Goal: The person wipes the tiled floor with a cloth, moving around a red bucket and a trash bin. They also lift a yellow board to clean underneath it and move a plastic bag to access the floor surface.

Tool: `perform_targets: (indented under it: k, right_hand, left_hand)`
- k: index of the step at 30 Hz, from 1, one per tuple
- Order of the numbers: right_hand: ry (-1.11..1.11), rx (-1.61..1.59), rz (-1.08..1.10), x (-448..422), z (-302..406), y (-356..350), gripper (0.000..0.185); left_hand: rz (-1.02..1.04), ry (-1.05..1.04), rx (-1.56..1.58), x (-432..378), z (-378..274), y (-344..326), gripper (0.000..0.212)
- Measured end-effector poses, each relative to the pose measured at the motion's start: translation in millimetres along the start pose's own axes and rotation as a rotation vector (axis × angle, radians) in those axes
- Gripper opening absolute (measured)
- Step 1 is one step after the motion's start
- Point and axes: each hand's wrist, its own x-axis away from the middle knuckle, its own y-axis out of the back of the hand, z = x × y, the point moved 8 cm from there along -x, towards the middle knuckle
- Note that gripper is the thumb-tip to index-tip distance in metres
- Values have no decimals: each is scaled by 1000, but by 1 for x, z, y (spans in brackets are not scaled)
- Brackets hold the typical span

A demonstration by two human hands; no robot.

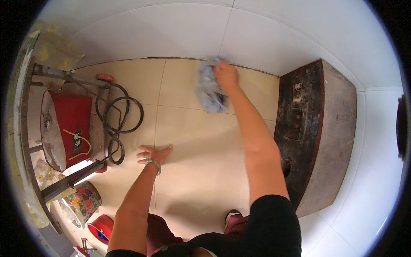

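My right hand [227, 75] grips a crumpled grey-blue cloth [208, 88] near the foot of the tiled wall. The cloth hangs from my fist over the beige tile floor [192, 135] and is partly blurred; whether it touches the tiles I cannot tell. To the lower left, my left hand [155, 155] has its fingers spread and holds nothing. A bracelet circles that wrist. Loops of black hose or cable [128, 125] lie just beyond the left hand.
At the right stands a large dark speaker cabinet [300, 128] against the wall. On the left are a metal-framed rack [54, 189], a red bag [72, 125] with a yellow cord handle, a flower-patterned bin [86, 199] and a red container [102, 226]. The white wall [179, 32] bounds the floor ahead.
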Motion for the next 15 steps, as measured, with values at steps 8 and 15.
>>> perform_targets:
  k: [8, 15]
  right_hand:
    - [-311, 396, -457, 34, -92, 130, 58]
    - [-68, 540, -402, 48, 26, 16, 51]
  left_hand:
    - [-9, -12, 54, -4, -1, 1, 145]
    - [11, -39, 63, -15, 13, 1, 146]
